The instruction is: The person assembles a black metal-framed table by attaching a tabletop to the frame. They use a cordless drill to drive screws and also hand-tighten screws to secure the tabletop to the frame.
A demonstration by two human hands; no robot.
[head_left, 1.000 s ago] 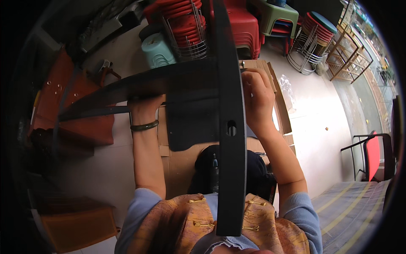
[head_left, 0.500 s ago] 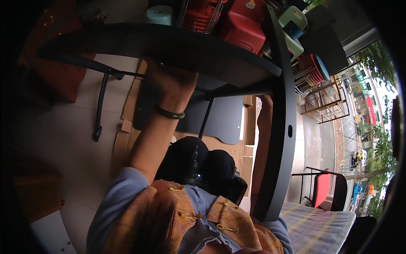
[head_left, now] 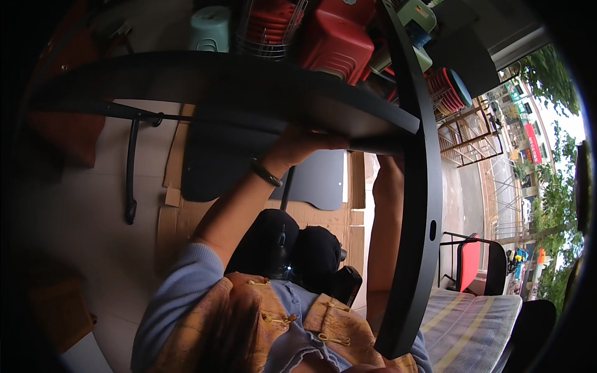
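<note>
**Dark panels tipped up, left hand under the top board**

Since the earlier frames the big dark curved panel [head_left: 217, 81] has swung up and across the top of my view; a second ago it sat lower with both my hands on its far edge. The tall dark upright board [head_left: 418, 186] has shifted right and now runs from the top down to the lower edge.

My left hand [head_left: 298, 146] is pressed up against the underside of the curved panel, fingers curled at its lower edge, gripping it (dark band on the wrist). My right hand is hidden behind the upright board; only the forearm [head_left: 385, 224] shows, so I cannot tell if it is open or closed.

Below, on flattened cardboard [head_left: 180, 205] on the floor, lies a dark flat panel [head_left: 323, 183], with a black metal leg [head_left: 130, 168] to its left. Red plastic stools [head_left: 336, 37] and a pale green stool [head_left: 210, 30] are stacked beyond. A red-and-black chair [head_left: 472, 264] stands at right.
</note>
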